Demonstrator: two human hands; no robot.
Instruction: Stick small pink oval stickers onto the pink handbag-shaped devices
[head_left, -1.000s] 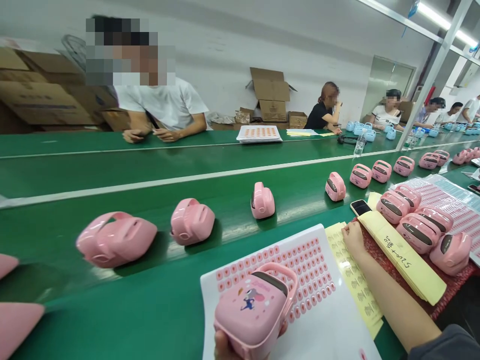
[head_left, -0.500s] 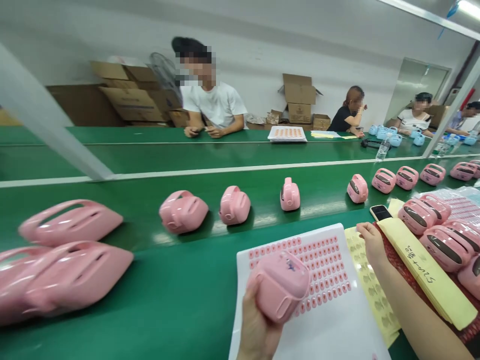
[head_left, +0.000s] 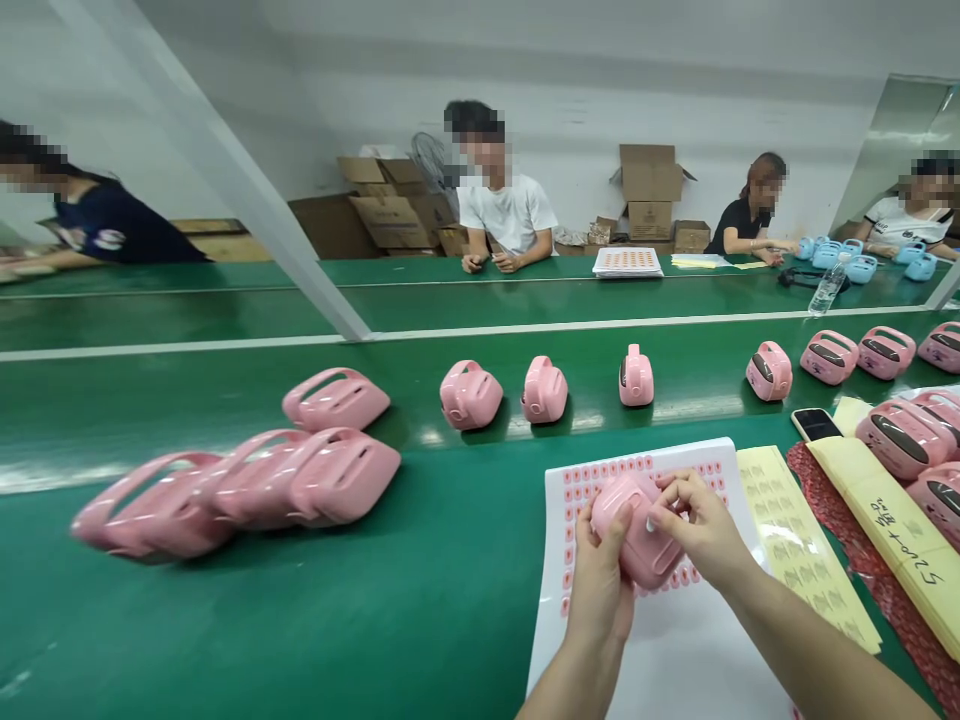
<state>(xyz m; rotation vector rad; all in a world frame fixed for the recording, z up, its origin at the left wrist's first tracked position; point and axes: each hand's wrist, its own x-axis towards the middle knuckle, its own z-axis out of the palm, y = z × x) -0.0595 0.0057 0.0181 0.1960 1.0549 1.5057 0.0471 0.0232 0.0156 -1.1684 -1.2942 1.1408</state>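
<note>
The left hand (head_left: 600, 575) wraps a pink plastic case (head_left: 641, 530) while the right hand (head_left: 701, 525) pinches its other side, both over a sticker sheet (head_left: 660, 650) on the green tabletop (head_left: 300, 620).

head-worn view | faces forward, down | close above green conveyor belt (head_left: 450, 620)

Pink case (head_left: 637, 530) partly hidden between left hand (head_left: 600, 570) and right hand (head_left: 701, 525), blurred cases (head_left: 150, 518) at left
</note>
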